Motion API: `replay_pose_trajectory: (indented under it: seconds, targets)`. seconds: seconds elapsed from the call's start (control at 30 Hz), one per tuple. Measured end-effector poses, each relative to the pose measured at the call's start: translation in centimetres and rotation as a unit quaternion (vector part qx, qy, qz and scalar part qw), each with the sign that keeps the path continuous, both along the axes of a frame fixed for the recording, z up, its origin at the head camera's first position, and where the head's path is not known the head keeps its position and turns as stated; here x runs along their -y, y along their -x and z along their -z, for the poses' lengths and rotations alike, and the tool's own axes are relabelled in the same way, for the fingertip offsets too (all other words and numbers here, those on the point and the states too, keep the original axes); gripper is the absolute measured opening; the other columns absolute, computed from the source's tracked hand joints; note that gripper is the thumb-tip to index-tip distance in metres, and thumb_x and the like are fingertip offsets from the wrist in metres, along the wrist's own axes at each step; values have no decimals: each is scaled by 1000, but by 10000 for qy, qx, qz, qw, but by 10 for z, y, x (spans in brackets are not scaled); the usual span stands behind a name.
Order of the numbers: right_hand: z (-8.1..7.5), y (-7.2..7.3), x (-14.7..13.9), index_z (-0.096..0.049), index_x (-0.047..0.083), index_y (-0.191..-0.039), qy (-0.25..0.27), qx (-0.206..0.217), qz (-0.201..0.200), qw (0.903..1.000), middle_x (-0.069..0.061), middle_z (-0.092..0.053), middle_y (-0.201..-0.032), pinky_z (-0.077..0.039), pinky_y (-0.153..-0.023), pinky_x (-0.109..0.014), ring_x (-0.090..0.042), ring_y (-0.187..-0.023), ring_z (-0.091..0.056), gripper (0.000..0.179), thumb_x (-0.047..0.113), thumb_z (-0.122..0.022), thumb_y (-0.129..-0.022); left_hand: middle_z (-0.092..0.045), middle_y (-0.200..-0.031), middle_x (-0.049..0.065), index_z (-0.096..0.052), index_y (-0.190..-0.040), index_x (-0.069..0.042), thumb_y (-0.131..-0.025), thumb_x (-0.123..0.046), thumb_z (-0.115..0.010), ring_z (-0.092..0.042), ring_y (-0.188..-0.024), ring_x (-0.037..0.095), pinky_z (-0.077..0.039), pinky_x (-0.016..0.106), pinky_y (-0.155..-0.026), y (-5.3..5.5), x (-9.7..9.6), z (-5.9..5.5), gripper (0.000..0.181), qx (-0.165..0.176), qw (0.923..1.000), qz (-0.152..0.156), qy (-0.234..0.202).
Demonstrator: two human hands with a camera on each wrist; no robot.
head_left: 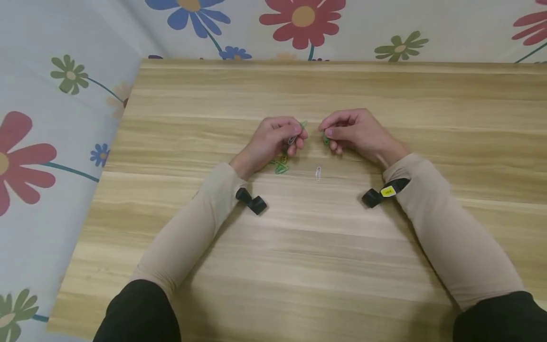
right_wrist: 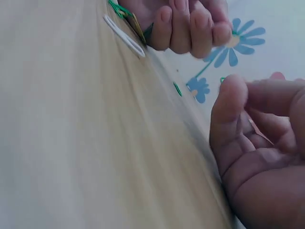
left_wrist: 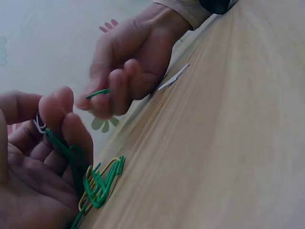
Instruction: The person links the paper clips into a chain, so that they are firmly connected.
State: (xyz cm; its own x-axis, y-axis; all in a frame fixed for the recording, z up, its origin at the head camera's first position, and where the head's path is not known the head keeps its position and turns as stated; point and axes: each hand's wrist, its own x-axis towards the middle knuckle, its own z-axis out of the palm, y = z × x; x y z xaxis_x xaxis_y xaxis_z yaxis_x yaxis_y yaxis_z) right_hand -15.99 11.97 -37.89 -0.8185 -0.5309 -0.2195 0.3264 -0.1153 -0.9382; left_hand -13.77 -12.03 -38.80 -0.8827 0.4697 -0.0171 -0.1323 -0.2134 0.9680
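My left hand point(head_left: 278, 137) pinches paper clips between thumb and fingers; a white paper clip point(head_left: 292, 140) and a green one point(head_left: 303, 124) show there. In the left wrist view, green clips run down past the fingers toward green and yellow paper clips point(left_wrist: 102, 183) bunched on the table. Across a small gap, my right hand point(head_left: 356, 133) pinches a green paper clip point(head_left: 326, 138); just its tip shows above the thumb in the right wrist view. A loose white paper clip point(head_left: 318, 173) lies on the table between the hands, nearer me.
The wood-grain table point(head_left: 307, 247) spreads under both forearms. Black wrist cameras point(head_left: 258, 205) hang at both cuffs. A flower-patterned cloth point(head_left: 359, 33) rises behind the table's back edge and along the left. A small green clip point(right_wrist: 177, 89) shows in the right wrist view.
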Motion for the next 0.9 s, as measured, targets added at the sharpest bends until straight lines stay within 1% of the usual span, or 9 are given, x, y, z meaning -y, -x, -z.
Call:
replay_pose_trajectory:
  seconds: [0.07, 0.13, 0.2, 0.27, 0.33, 0.53, 0.6, 0.8, 0.9]
  targets:
    - [-1, -1, 4, -67, -8, -99, 668, 210, 112, 9975, -14, -65, -76, -56, -54, -28, -20, -61, -63, 8, -10, -60, -96, -65, -78, 13, -67, -91, 7, -102, -5, -53, -53, -57, 15, -48, 25, -54, -1, -1, -1, 22, -124, 9993, 9, 357]
    - [-3, -4, 8, -66, -6, -96, 1205, 293, 182, 9921, -15, -66, -78, -58, -58, -30, -21, -65, -66, 11, -12, -57, -96, -65, -76, 14, -65, -96, 11, -103, -7, -53, -52, -54, 15, -47, 25, -52, -2, -2, -2, 23, -190, 9978, 15, 635]
    - [-5, -7, 12, -67, -4, -94, 1502, 253, 263, 9880, -14, -66, -79, -59, -61, -31, -21, -67, -67, 14, -13, -56, -97, -65, -75, 14, -64, -99, 13, -103, -8, -52, -51, -51, 15, -46, 25, -49, -4, -3, -3, 24, -174, 9968, 17, 784]
    - [-10, -11, 15, -67, -3, -93, 1580, 61, 364, 9868, -13, -65, -80, -59, -62, -30, -21, -68, -66, 17, -13, -54, -97, -64, -73, 13, -63, -99, 14, -103, -8, -52, -49, -49, 15, -43, 25, -47, -6, -4, -6, 24, -157, 9965, -3, 827]
    - [-15, -14, 18, -68, -3, -93, 1587, -158, 461, 9861, -13, -64, -79, -59, -62, -30, -20, -68, -65, 18, -14, -54, -97, -62, -71, 12, -64, -98, 12, -103, -9, -53, -46, -47, 14, -40, 24, -44, -8, -5, -10, 24, -209, 9963, -11, 834]
    - [-33, -22, 22, -67, -5, -93, 1375, -697, 545, 9865, -14, -67, -80, -58, -60, -29, -20, -67, -66, 12, -13, -58, -96, -53, -64, 10, -68, -92, 1, -103, -10, -54, -35, -44, 13, -29, 25, -40, -12, -11, -25, 21, -649, 9951, 139, 733]
    - [-37, -24, 22, -67, -6, -93, 1228, -858, 554, 9872, -14, -67, -81, -58, -60, -29, -19, -67, -66, 12, -13, -58, -95, -52, -64, 10, -68, -92, 2, -103, -9, -54, -33, -45, 14, -29, 25, -41, -14, -12, -27, 21, -729, 9945, 161, 729]
    - [-46, -26, 18, -66, -5, -94, 724, -1169, 512, 9892, -14, -64, -81, -59, -63, -30, -19, -67, -64, 8, -10, -60, -96, -52, -65, 10, -67, -93, 2, -103, -11, -53, -35, -48, 16, -30, 26, -43, -17, -12, -35, 21, -941, 9915, 129, 888]
    - [-53, -26, 13, -65, -5, -93, 424, -1331, 564, 9886, -13, -62, -80, -59, -63, -31, -20, -66, -63, 6, -7, -61, -96, -50, -64, 10, -67, -91, 0, -102, -10, -52, -34, -47, 17, -28, 25, -43, -17, -10, -41, 21, -1065, 9914, 60, 763]
